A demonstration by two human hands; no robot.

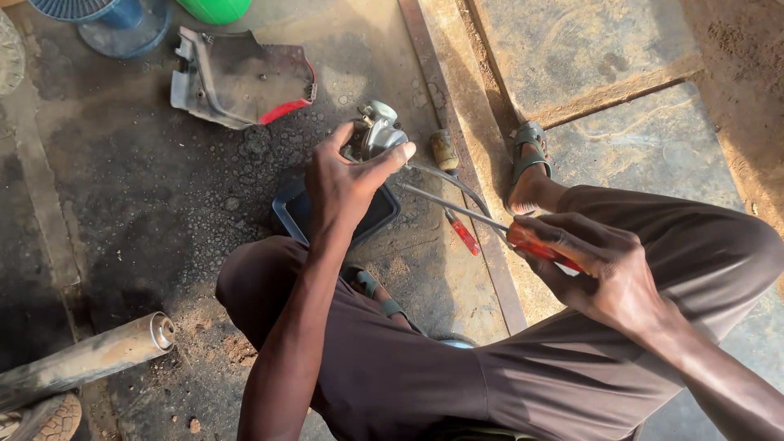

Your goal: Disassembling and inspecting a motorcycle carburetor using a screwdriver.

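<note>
The left hand (343, 184) grips a small metal engine part (377, 135) above a dark tray (294, 214) on the floor. The right hand (608, 273) clenches a red-handled screwdriver (490, 222). Its long shaft points up-left toward the part, its tip just beside it.

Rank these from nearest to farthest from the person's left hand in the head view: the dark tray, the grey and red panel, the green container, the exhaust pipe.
1. Dark tray, directly under the left hand.
2. Grey and red panel, up and left on the floor.
3. Exhaust pipe, lower left, and green container, top edge: too close to call.
</note>
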